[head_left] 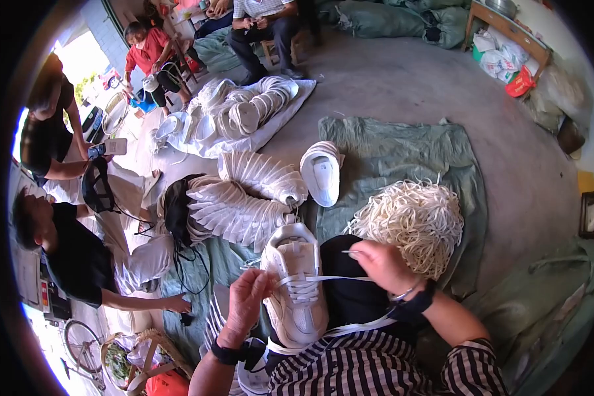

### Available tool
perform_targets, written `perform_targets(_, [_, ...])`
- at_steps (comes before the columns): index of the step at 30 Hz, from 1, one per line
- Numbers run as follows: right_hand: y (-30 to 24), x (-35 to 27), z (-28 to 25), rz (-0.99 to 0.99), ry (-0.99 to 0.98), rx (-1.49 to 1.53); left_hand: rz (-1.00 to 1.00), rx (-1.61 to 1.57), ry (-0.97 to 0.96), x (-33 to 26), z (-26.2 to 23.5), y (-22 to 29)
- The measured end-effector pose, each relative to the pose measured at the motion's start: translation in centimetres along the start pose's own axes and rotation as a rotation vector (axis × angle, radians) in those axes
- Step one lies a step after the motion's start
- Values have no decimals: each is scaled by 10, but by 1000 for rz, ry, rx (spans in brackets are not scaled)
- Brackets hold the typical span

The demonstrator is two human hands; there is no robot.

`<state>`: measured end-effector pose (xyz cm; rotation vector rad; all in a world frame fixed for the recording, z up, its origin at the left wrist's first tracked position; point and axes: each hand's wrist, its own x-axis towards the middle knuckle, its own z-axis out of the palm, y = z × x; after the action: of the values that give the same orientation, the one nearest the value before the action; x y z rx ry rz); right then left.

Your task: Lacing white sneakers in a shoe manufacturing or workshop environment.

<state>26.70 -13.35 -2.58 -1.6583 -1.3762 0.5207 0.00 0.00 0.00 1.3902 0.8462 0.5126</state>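
Observation:
A white sneaker (296,310) rests in my lap, its toe pointing toward me. A flat white shoelace (340,278) crosses its upper, with several rows threaded below the tongue. My left hand (245,302) is closed in a pinch at the shoe's left side, gripping one end of the lace. On the other side my right hand (384,265) is closed too, with the lace running taut toward it. A thin pale tip pokes out from its fingers; whether this is the lace end or a small tool, I cannot tell.
A heap of loose white laces (412,224) lies on a green tarp (402,148) at right. Ahead are stacked white shoe uppers (244,204) and a single white shoe (321,173). Two people in black shirts are at left, one reaching a hand (177,303) near the tarp; others sit farther back.

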Motion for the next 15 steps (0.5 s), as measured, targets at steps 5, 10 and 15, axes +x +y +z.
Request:
perform_targets(5, [-23,8,23,-168,-121,-266,-50,55,-111,2,0,-9])
perform_targets(10, [-24,10,30,-228,-104,-247,-83,-9,-154,12,-7,-11])
perform_targets(15, [-27,15,34,-247,-100,-256,-55,-11,-194,11,-5,-5])
